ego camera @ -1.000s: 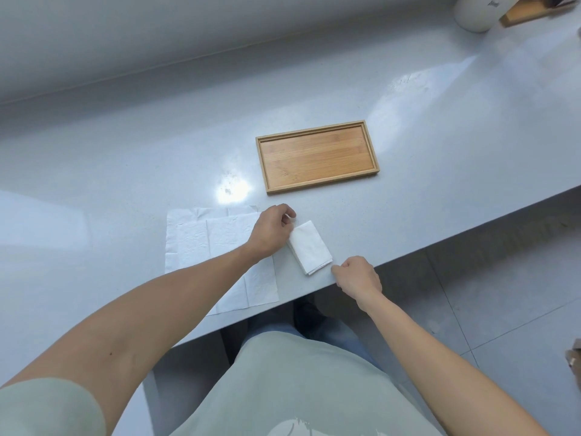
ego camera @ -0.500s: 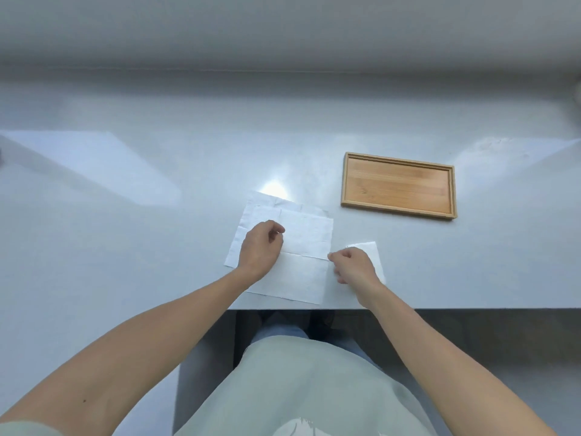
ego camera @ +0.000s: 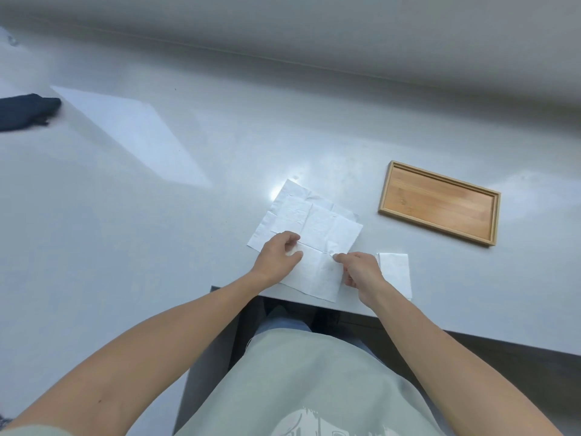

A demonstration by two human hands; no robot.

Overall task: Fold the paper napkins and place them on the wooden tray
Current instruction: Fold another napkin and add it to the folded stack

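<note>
One small folded white paper napkin [ego camera: 395, 272] waits at the grey worktop's [ego camera: 157, 247] near edge, off the empty rectangular wooden tray [ego camera: 440, 204]. Both hands, left [ego camera: 276, 258] and right [ego camera: 360, 272], pinch the top unfolded white napkin [ego camera: 317, 243]; folding appears barely begun.

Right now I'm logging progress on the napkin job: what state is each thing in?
wooden tray: holds nothing, flat on the counter.
folded napkin: folded small, on the counter, not on the tray.
open napkins: unfolded, stacked flat.
left hand: fingers curled on the top sheet.
right hand: pinches the top sheet.
dark cloth: bunched, far left.
</note>
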